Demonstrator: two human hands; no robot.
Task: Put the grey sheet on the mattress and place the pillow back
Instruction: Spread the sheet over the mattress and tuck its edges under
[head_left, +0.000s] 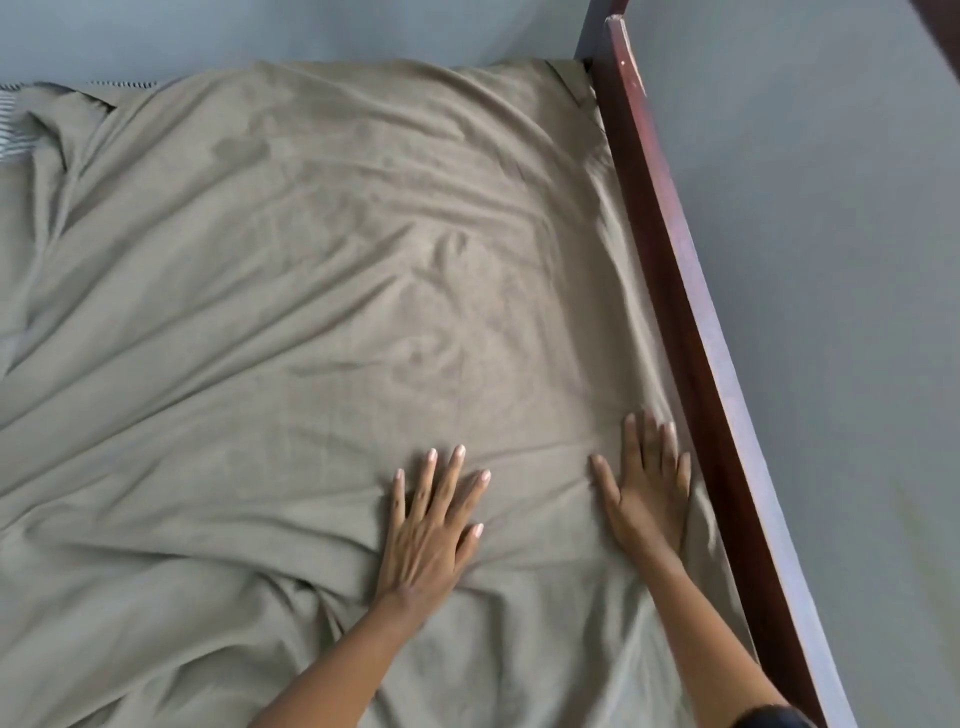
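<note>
Soft, dim, even light with no hard glare. Shallow shadows sit in the folds of the wrinkled grey-beige fabric sheet (311, 260). The left hand (431, 535) is sharp; the right hand (649, 499) smears with motion blur at its fingertips. The dark red-brown wooden bed rail (675, 270) bows from wide-angle distortion and carries a pale sheen along its top edge.

Wall (831, 260): blue-grey, ahead and right of the right hand (649, 499).
Bed rail (685, 322): dark reddish wood, just beside that hand.
Light: soft, even.
</note>
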